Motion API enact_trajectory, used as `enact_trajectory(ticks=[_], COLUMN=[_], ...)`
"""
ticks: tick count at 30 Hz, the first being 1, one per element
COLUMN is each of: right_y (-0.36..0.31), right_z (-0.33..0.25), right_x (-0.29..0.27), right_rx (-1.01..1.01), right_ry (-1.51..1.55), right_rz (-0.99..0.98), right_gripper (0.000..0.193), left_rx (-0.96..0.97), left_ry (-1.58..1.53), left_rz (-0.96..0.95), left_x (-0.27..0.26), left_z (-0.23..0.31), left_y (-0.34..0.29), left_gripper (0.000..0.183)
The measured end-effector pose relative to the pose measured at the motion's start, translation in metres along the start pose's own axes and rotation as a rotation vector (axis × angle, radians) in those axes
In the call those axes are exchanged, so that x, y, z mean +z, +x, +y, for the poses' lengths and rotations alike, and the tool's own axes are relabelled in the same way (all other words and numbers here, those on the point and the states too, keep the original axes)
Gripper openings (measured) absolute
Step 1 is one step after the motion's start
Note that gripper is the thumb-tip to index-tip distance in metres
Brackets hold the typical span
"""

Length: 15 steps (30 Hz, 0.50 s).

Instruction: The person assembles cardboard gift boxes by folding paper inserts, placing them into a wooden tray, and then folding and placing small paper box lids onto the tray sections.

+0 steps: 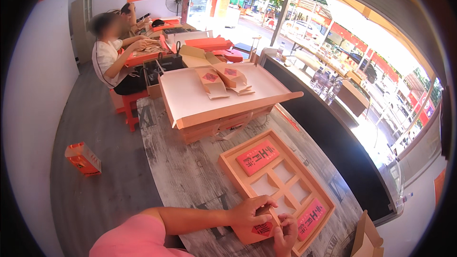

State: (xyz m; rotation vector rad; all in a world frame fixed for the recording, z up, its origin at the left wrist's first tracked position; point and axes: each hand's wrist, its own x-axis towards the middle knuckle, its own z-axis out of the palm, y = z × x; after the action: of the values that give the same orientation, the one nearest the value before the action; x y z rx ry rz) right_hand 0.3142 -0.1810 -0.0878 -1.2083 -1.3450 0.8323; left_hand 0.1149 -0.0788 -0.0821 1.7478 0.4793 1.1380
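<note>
A small brown cardboard box (248, 235) with a red diamond label is between my hands over the near edge of the table. My left hand (251, 211) closes over its top, fingers curled along the upper edge. At the box's right side, my right hand (287, 232) pinches its edge or flap with thumb and fingers. Just beyond and to the right lies a shallow brown gift box (227, 167) with a divided insert of square cut-outs. One red printed panel (257, 157) sits at its far end, another red panel (310, 219) at its near end beside my right hand.
Farther along the table (183, 176), a stack of large shallow boxes (228, 114) carries several folded small boxes (212, 83). An opened carton (367, 238) is at the lower right. An orange paper bag (84, 159) stands on the floor. Two people (105, 59) work at the far left.
</note>
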Motion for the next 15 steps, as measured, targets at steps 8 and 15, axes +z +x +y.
enact_trajectory(ticks=[8,15], right_y=[0.009,0.004], right_z=[-0.039,-0.023], right_x=[0.022,0.019], right_rx=[-0.061,-0.108], right_ry=[-0.02,-0.028], right_rz=[0.072,0.044], right_gripper=[0.015,0.009], left_rx=[0.006,-0.028], left_ry=[0.131,0.12], left_rz=[0.007,-0.07], left_x=[0.001,-0.007], left_z=[0.001,0.003], left_y=[-0.005,-0.004], left_gripper=[0.043,0.048])
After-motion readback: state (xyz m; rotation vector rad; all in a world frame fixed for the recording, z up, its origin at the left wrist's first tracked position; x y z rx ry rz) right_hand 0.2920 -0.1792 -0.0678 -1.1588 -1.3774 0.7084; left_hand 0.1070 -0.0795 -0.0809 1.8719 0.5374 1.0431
